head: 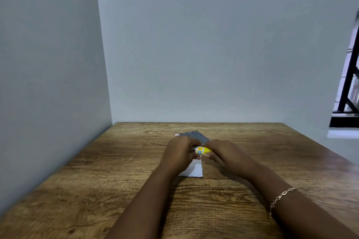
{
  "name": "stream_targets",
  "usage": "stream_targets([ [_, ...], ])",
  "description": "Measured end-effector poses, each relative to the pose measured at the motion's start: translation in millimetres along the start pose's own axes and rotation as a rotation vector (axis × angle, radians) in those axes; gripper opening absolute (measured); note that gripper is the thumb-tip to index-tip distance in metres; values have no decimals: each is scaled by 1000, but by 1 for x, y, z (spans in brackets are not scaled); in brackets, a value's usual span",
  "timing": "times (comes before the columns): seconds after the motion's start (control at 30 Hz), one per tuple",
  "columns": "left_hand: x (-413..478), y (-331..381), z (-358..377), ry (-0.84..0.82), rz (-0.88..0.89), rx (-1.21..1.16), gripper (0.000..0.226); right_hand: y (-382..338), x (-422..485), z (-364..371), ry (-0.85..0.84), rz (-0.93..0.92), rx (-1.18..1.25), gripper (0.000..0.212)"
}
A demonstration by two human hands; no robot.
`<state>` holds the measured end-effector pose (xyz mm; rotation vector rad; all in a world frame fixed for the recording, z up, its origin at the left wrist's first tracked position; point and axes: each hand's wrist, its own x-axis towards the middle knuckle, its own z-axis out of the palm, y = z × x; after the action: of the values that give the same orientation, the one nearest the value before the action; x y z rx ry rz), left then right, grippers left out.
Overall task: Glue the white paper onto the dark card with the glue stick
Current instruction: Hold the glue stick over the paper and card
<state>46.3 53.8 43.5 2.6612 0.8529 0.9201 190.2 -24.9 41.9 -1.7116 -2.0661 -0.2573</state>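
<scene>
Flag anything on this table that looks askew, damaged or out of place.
Nothing serious. The dark card lies skewed to the table edge. The left hand and right hand hold the glue stick over the white paper; nothing spilled shows.

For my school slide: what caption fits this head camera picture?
The left hand and right hand grip a yellow glue stick over the white paper, dark card lying behind, on a wooden table.

A wooden table [97, 190] carries a dark card [196, 135] and white paper [195, 170].
</scene>
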Motion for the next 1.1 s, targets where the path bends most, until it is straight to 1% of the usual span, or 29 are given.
stream_targets([
  [0.1, 1, 1, 0, 34, 16, 8, 24, 1, 4, 0, -12, 50, -79, 25],
  [0.17, 3, 2, 0, 29, 0, -18, 22, 1, 4, 0, -6, 47, -134, 27],
  [0.23, 3, 1, 0, -10, -32, -61, 18, 2, 3, -2, 6, 14, -197, 27],
  [0.33, 0, -1, -1, -125, -89, -240, 16, 7, 0, -5, 23, -46, -281, 32],
  [0.37, -1, -3, -1, -141, -102, -269, 16, 10, -1, -7, 48, -52, -279, 32],
  [0.4, -1, -5, -2, -136, -114, -273, 16, 12, -2, -10, 88, -45, -245, 31],
  [0.47, -2, -12, -5, -74, -142, -269, 15, 19, -4, -16, 196, 13, -91, 29],
  [0.53, -2, -16, -5, -6, -168, -327, 13, 25, -7, -22, 270, 117, 77, 25],
  [0.57, -1, -16, -5, 9, -183, -381, 13, 29, -8, -24, 280, 172, 155, 23],
  [0.67, -1, -12, 0, 5, -203, -491, 23, 43, -14, -26, 206, 335, 320, 20],
  [0.8, 1, -9, 3, -3, -194, -471, 25, 55, -18, -25, 123, 485, 360, 23],
  [0.9, 2, -8, 2, 15, -178, -460, 29, 55, -16, -25, 72, 541, 435, 24],
  [1.0, 2, -6, 1, 39, -170, -470, 32, 56, -15, -25, 6, 578, 441, 25],
  [1.1, 1, -10, 3, 59, -185, -498, 34, 55, -14, -22, -52, 570, 419, 25],
])
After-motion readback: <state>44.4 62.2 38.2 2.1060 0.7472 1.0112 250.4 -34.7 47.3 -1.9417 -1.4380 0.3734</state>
